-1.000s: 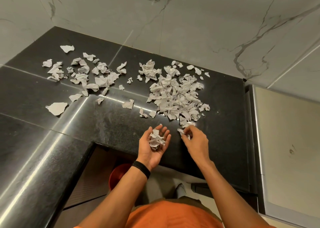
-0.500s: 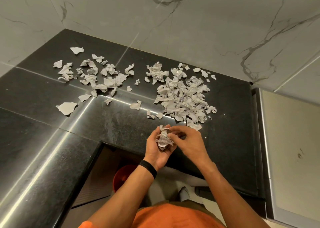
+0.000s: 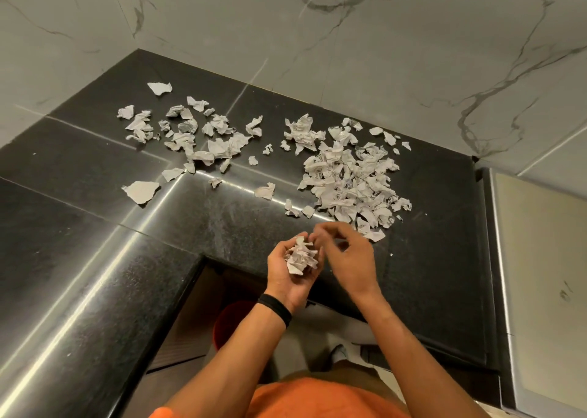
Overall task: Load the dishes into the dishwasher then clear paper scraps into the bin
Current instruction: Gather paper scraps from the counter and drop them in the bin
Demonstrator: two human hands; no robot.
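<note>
No writing can be read.
The paper scraps (image 3: 349, 179) heaped on the black countertop (image 3: 222, 227) carry dark ink strokes and scribbles. These marks are too small and too crumpled to make out as letters, numbers or a brand. The same goes for the scraps gripped in the left hand (image 3: 286, 278), where only faint grey lines show on the creased faces.

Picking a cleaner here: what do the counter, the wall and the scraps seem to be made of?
Counter: black polished stone, likely granite; speckled, with bright reflected streaks.
Wall: pale marble-look tile, matte to satin; grey veins, thin joint lines.
Scraps: thin paper, matte; torn edges, creases, faint print.
</note>
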